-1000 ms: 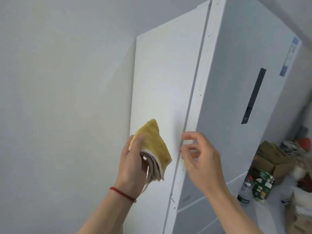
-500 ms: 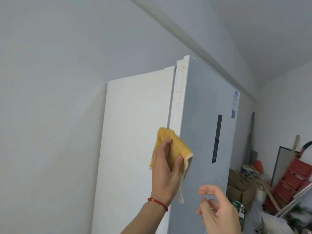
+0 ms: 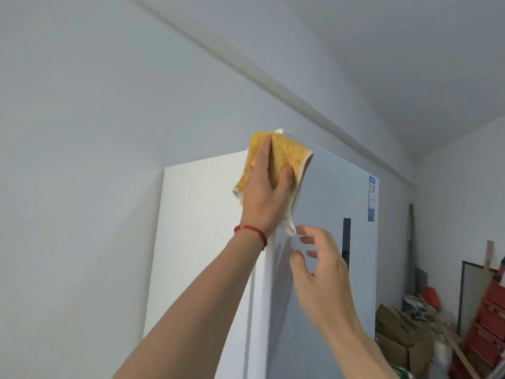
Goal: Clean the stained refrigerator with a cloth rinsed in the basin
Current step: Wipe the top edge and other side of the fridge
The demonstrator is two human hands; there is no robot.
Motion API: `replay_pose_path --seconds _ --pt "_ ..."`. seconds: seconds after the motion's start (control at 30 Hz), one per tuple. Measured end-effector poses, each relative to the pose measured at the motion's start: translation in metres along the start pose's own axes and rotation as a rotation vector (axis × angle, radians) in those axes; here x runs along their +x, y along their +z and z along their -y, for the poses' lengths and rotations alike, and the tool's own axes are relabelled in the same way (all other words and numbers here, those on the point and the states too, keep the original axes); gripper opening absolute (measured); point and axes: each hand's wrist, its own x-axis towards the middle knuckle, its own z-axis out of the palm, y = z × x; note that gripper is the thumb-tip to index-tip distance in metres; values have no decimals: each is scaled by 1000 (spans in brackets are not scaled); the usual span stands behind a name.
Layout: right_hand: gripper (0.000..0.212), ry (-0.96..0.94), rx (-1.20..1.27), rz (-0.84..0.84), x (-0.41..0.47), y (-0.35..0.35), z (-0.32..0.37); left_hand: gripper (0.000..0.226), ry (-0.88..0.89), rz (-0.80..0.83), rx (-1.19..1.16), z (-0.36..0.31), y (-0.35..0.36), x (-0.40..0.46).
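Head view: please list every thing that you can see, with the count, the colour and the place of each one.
refrigerator: one, white and pale grey, centre, against the wall
cloth: one, yellow, on the refrigerator's top front corner
label: one, blue, upper right of the door
cardboard boxes: several, brown, floor at right
red crates: stacked, far right
left hand: one, presses the cloth flat; red string at the wrist
right hand: one, holds nothing, before the door

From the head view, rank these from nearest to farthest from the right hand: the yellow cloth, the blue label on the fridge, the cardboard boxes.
From the right hand:
1. Yellow cloth, just above it at the fridge's top corner, under the left hand.
2. Blue label, up and to the right on the fridge front.
3. Cardboard boxes, on the floor, lower right.
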Motion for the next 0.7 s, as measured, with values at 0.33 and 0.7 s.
replay_pose_path --seconds 0.33,0.7 --pt "38 -19 3 -41 9 -8 4 66 53 74 49 4 -2 -12" --pt "44 23 0 -91 4 -7 -3 63 51 31 18 18 -2 -43"
